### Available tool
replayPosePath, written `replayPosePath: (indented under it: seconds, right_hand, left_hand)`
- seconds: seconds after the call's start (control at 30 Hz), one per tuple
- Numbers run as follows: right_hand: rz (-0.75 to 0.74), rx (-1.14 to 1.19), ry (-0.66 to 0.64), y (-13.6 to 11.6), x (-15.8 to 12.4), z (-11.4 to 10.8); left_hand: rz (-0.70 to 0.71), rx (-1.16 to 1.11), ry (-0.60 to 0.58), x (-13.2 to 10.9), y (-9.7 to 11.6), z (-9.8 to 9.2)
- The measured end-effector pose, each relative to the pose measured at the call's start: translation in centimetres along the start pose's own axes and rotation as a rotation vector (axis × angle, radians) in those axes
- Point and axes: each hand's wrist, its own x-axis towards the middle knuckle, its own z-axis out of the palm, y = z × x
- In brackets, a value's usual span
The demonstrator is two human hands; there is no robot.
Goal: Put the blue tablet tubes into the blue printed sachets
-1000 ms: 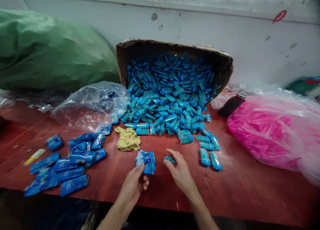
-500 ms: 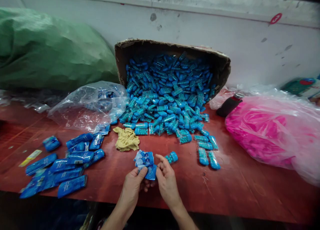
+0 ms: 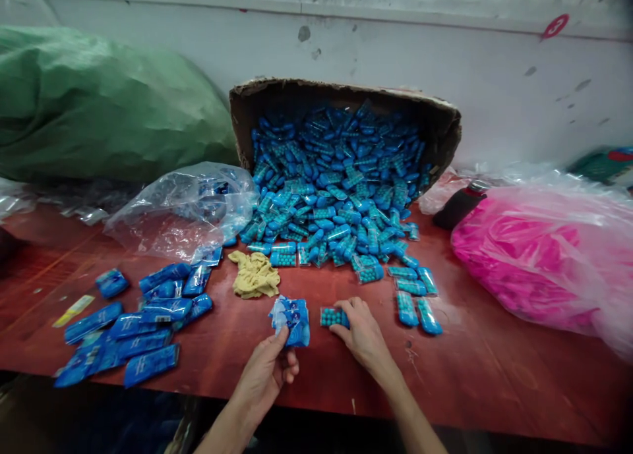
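Several packets are pinched in my left hand; my right hand grasps a pack near the counter's front edge. Likely picking up; lifting calls for a light pinch.

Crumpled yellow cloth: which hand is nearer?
Left. The left hand is just nearside of the crumpled yellow cloth, slightly to its right; the right hand is farther off to the cloth's right, also nearside.
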Motion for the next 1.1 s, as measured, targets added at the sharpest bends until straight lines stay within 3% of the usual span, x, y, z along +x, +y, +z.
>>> replayPosePath:
  seconds: [0.2, 0.33, 0.5, 0.77, 1.1]
  right_hand:
    - [0.216, 0.557, 0.029, -1.3, -0.6, 0.2]
    - [0.22, 0.834, 0.041, -3.3, -1.8, 0.3]
    - [0.216, 0.812, 0.055, -4.5, -3.2, 0.9]
    - [-0.064, 0.734, 0.075, -4.1, -3.1, 0.4]
    - [0.1, 0.923, -0.004, -4.5, -3.1, 0.7]
  left_hand:
    - [0.089, 0.037, 0.099, 0.6, 0.1, 0.1]
    - [0.108, 0.033, 0.116, 0.7, 0.0, 0.4]
    - [0.105, 0.031, 0.086, 0.5, 0.2, 0.6]
    - [0.12, 0.071, 0.077, 0.5, 0.4, 0.3]
    - [0.236, 0.18, 0.029, 0.8, 0.9, 0.2]
